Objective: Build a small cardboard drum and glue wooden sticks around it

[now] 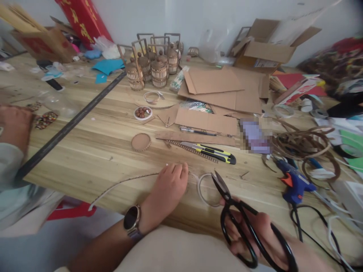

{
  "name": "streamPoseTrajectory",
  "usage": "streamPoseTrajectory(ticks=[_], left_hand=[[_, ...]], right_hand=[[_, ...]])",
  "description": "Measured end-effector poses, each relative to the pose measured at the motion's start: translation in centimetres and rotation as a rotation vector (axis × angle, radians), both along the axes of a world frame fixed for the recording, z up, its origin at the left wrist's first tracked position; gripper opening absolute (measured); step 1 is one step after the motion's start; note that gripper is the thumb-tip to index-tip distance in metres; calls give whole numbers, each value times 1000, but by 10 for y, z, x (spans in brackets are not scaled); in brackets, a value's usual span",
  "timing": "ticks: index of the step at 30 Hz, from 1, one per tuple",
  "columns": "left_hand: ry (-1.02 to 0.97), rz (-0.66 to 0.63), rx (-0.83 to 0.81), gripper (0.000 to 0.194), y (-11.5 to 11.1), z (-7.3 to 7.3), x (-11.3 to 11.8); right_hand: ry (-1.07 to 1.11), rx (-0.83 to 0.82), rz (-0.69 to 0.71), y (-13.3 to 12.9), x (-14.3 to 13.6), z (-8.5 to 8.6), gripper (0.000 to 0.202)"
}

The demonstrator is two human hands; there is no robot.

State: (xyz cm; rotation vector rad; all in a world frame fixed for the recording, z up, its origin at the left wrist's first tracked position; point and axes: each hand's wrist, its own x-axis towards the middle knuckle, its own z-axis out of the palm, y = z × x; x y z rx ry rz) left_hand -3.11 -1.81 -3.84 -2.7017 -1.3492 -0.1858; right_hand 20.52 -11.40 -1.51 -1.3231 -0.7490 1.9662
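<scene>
My left hand (170, 183), with a watch (132, 221) on its wrist, rests on the wooden table with fingers curled over a thin patterned strip (124, 179). The strip's free end bends left and hangs past the front edge. My right hand (249, 230) grips a pair of scissors (227, 196) by black loop handles, blades slightly apart and pointing up and left. By the blades lies a pale ring (200, 189), partly covered by my right hand. Beyond my hands are a yellow-and-black utility knife (212, 152) and a round brown disc (141, 142).
Several small lidded baskets with handles (159, 71) stand at the back. Cardboard sheets (212, 81), a bowl of brown beads (143, 113), a blue glue gun (295, 185) and coiled strips (303, 141) lie about. Another person's hand (14, 126) rests at far left, beyond a dark table seam (76, 119).
</scene>
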Motion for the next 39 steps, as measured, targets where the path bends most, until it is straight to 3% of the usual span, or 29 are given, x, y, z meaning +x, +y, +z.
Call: streamPoseTrajectory(ticks=[4, 8, 14, 32, 39], left_hand=[[-7, 38, 3, 38, -3, 0, 2], [-3, 72, -9, 40, -5, 0, 6], [-8, 68, -6, 37, -8, 0, 6], [-105, 34, 26, 35, -16, -6, 6], [-104, 37, 14, 35, -16, -5, 6]], right_hand=[[194, -165, 28, 20, -16, 6, 68], [124, -312, 75, 31, -29, 11, 71], [84, -396, 78, 49, -46, 19, 72], [194, -430, 32, 64, -64, 23, 64], [160, -403, -9, 58, -69, 16, 61]])
